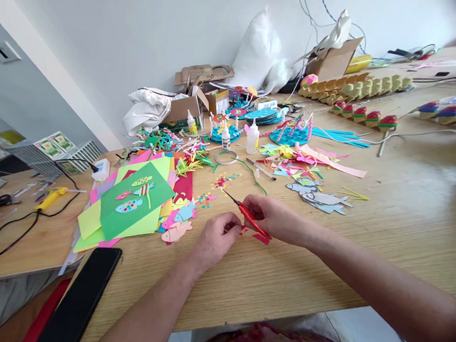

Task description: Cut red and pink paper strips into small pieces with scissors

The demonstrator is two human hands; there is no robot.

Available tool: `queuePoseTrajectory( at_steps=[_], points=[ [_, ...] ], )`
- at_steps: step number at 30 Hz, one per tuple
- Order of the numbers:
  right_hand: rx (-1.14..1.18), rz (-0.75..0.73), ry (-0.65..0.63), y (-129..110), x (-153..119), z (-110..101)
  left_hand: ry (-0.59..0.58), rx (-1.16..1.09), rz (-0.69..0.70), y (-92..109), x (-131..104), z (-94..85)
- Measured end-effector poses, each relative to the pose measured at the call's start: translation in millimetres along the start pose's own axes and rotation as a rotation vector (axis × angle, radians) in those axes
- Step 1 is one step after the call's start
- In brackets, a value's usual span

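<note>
My right hand (274,220) is closed on red-handled scissors (252,219), whose dark tips point up and left over the table. Just left of it, my left hand (221,235) has its fingers pinched together; what they hold is too small to make out. Small red paper pieces (261,238) lie beneath the scissors. Beyond the hands is a scatter of tiny coloured paper bits (224,181). Paper fish (177,232) lie left of my left hand, and grey fish cutouts (326,199) lie to the right of my right hand.
Coloured sheets (112,213) with decorated fish lie at left, above a black phone (78,304) at the table edge. Glue bottles (252,138), a tape ring (226,157) and a brush (262,169) stand or lie ahead. Painted egg-carton pieces (367,118) are at right; a person's hand shows at the right edge.
</note>
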State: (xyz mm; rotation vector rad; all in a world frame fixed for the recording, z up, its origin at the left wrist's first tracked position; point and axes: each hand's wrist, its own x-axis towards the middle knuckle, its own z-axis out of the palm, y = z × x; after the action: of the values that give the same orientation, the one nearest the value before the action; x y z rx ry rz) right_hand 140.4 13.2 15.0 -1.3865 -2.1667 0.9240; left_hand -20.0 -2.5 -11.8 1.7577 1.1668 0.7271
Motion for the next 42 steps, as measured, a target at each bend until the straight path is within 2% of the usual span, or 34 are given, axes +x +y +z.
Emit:
queuePoseTrajectory(
  at_steps=[5,10,14,19,24,29,33,42],
  points=[
    [0.006,-0.017,0.004,0.2,-0.2,0.8,0.003,-0.047,-0.007,-2.7,0.3,0.7],
    [0.07,0.011,0.053,1.5,0.0,2.0,-0.016,-0.19,-0.061,-5.5,0.3,1.2],
    [0.149,0.013,0.104,5.4,0.7,3.8,-0.044,-0.26,-0.086,-2.9,0.0,1.2],
    [0.166,0.012,0.106,5.1,2.4,6.4,-0.043,-0.327,-0.088,1.5,-0.3,1.0],
    [0.05,-0.004,0.137,-2.0,-6.1,-1.1,0.016,-0.388,-0.099,3.6,-1.2,0.0],
    [-0.118,0.023,0.049,-6.0,-29.7,-11.7,0.11,-0.464,-0.104,8.8,-2.8,-1.6],
    [-0.213,0.04,0.006,-3.9,-40.7,-10.5,0.166,-0.543,-0.12,12.3,-4.2,-1.7],
    [-0.307,0.031,0.005,-4.1,-36.7,1.8,0.138,-0.608,-0.108,8.9,-4.0,-1.4]
  ],
)
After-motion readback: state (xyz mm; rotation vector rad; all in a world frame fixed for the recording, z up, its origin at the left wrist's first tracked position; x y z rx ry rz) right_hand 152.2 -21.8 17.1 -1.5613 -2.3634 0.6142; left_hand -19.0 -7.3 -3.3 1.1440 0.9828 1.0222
